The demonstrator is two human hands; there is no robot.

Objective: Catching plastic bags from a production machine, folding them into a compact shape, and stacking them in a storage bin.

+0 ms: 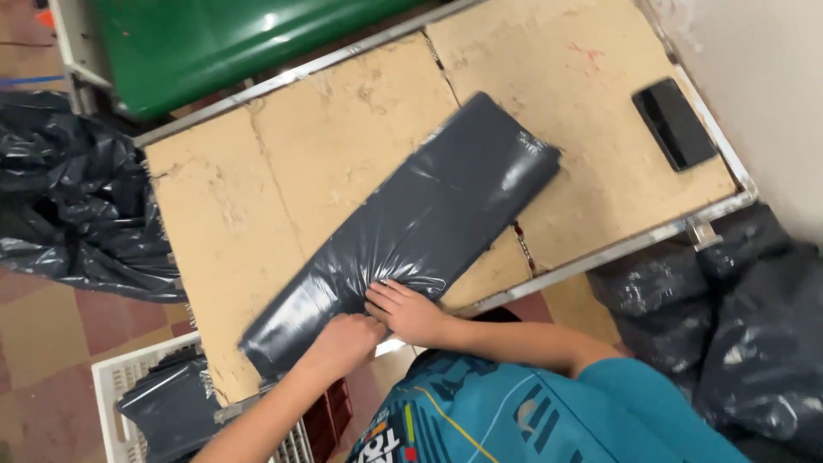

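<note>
A long folded dark grey plastic bag [429,214] lies slantwise across a worn tan table [257,197]. Both hands rest on its near end, close to the table's front edge. My left hand [343,341] presses down on the bag's edge with fingers curled. My right hand [407,310] lies flat beside it, fingers spread on the crinkled plastic. The two hands touch each other. The far end of the bag reaches the table's middle right.
A black phone [675,124] lies at the table's far right corner. A green bin [223,43] stands behind the table. Bulky black bags sit at the left [69,206] and right [737,334]. A white crate [120,386] below holds folded grey bags.
</note>
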